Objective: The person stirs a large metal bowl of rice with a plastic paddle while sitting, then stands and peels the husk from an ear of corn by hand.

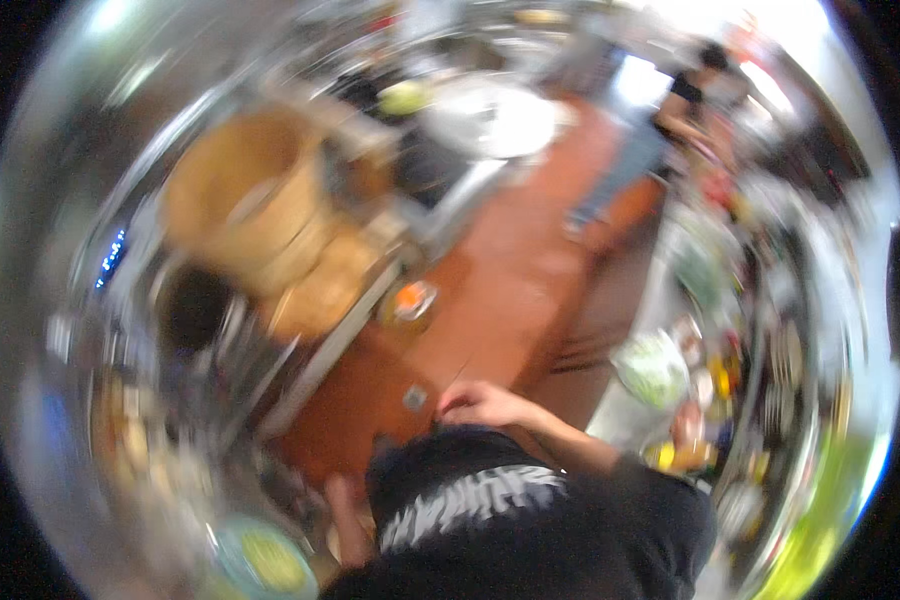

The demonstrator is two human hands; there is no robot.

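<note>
The picture is strongly blurred. My right hand point(484, 403) is close to the front of my black shirt, with its fingers curled; whether it holds something does not show. On the other side of my body, my left forearm point(347, 517) is partly visible at the lower left, and my left hand point(339, 484) is too smeared to make out. Beyond my hands lies a reddish floor point(495, 300). A container with an orange top point(412, 298) stands beside the low edge of the cooking area.
A large wooden tub or steamer point(247, 195) is at the left. Farther off are a round white vessel point(487, 116) and a co-worker point(686, 105) by the right counter. That counter holds a bag of green vegetables point(652, 367) and several containers. A light-blue bowl point(262, 559) is at lower left.
</note>
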